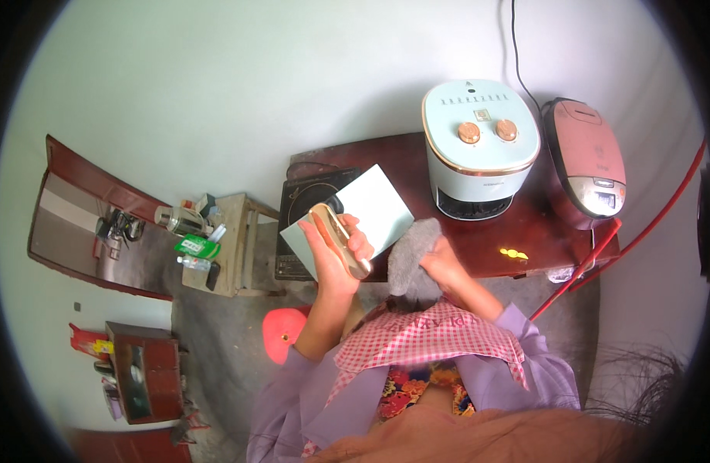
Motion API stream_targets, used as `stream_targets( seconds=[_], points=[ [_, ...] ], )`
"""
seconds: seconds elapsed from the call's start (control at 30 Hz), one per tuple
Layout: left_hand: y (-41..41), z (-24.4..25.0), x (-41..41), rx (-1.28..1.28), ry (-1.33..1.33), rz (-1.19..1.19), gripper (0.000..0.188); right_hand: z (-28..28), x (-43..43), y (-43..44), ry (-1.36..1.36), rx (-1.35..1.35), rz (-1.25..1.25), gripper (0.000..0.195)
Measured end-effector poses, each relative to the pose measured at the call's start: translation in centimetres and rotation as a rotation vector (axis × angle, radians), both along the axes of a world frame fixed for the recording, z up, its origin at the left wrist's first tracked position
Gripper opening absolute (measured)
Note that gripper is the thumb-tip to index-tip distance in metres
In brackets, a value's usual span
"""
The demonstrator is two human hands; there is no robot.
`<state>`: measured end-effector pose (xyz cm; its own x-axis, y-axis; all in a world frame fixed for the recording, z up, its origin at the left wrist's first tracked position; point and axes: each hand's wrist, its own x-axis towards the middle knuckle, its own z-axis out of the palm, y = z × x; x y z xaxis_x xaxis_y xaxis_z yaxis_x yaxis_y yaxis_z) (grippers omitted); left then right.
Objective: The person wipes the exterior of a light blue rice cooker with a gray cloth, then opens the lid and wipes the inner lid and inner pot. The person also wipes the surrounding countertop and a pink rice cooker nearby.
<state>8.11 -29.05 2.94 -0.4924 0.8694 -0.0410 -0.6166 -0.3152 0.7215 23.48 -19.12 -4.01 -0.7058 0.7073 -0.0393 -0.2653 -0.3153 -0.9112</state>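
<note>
My left hand is wrapped around a gold-trimmed handle. Behind that handle is a pale, glossy panel, tilted and apparently joined to it; it looks like an air fryer drawer front, but the rest of the piece is hidden. In my right hand is a bunched grey cloth, close to the panel's right corner. Beyond it, a pale blue air fryer with two copper-coloured knobs stands on a dark red table. The lower front of the fryer is a dark opening.
A pink rice cooker stands right of the fryer. Near the table's front edge lies a small yellow object. A black induction cooker is partly behind the panel. Red poles lean at right; a red stool is below left.
</note>
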Motion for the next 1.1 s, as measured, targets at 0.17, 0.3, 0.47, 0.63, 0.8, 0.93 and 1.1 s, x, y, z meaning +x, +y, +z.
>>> stream_targets(
  seconds=[0.17,0.3,0.47,0.63,0.8,0.93,1.1],
  points=[
    [0.5,-1.5,0.9,-0.117,0.168,0.114,0.083,7.4,1.3,1.0,0.087,0.587,-0.05,0.026],
    [0.4,-7.2,-2.3,0.072,-0.17,0.054,0.087,7.4,-3.5,2.5,-0.462,1.532,0.295,0.049],
    [0.8,-2.9,-0.8,0.405,-0.25,-0.245,0.091,4.2,-2.5,0.0,0.08,1.348,-0.087,0.064],
    [0.2,-1.8,2.3,0.234,-0.299,-0.283,0.094,2.5,-0.7,-0.8,0.095,1.31,-0.117,0.052],
    [1.2,-0.1,1.3,-0.057,0.152,0.054,0.06,1.2,0.8,-1.6,0.187,1.098,-0.096,0.038],
    [1.5,-0.4,-0.5,0.051,0.238,0.111,0.04,-1.1,1.9,-1.5,0.041,0.516,-0.04,0.025],
    [1.0,1.3,-0.6,-0.021,0.235,0.113,0.019,1.7,2.5,1.7,0.02,0.099,-0.34,0.025]
  ],
)
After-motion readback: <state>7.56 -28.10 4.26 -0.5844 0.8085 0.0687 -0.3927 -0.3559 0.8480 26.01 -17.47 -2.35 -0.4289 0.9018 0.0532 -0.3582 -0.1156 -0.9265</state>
